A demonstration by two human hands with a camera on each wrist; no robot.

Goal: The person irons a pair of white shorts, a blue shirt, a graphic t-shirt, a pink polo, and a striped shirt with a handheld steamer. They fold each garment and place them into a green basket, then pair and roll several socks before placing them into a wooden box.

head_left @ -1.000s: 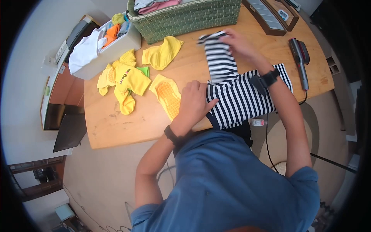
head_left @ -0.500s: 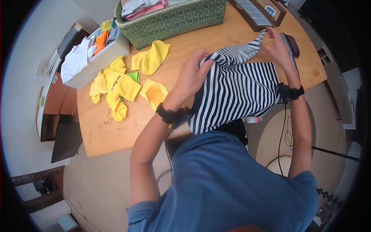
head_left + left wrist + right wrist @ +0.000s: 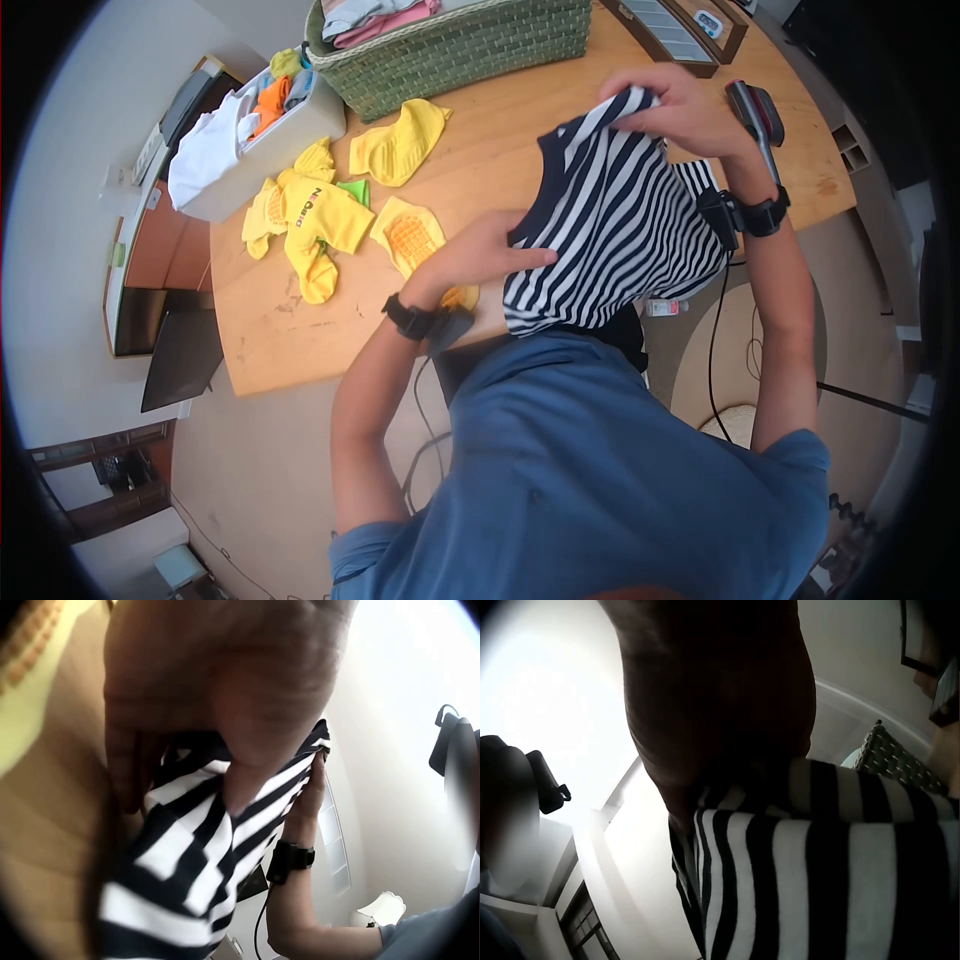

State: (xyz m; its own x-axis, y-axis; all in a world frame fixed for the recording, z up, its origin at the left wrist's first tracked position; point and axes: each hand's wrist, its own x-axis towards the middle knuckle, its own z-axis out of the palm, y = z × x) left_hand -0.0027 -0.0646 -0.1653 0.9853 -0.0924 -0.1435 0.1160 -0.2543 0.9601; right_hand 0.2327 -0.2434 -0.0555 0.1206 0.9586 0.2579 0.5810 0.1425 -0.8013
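A navy-and-white striped garment [image 3: 610, 230] is held up at the table's front edge, its dark band facing left. My right hand [image 3: 680, 108] pinches its upper part between thumb and fingers; in the right wrist view the striped cloth [image 3: 825, 877] hangs below that hand [image 3: 720, 712]. My left hand [image 3: 480, 250] grips the dark-banded edge lower down, thumb on top of the cloth. The left wrist view shows that thumb pressed on the stripes [image 3: 195, 855], with fingers of the left hand [image 3: 225, 690] behind the fabric.
Yellow clothing [image 3: 325, 215], a yellow piece [image 3: 400, 145] and a patterned yellow piece [image 3: 408, 235] lie on the table [image 3: 270, 340] to the left. Behind stand a green woven basket [image 3: 460, 60] and a white bin [image 3: 225, 185] of clothes. A corded appliance [image 3: 755, 125] lies at the right.
The right hand has moved left from the far right with the cloth, and the garment's upper part is now raised. The left hand has come down toward the front edge since half a second ago.
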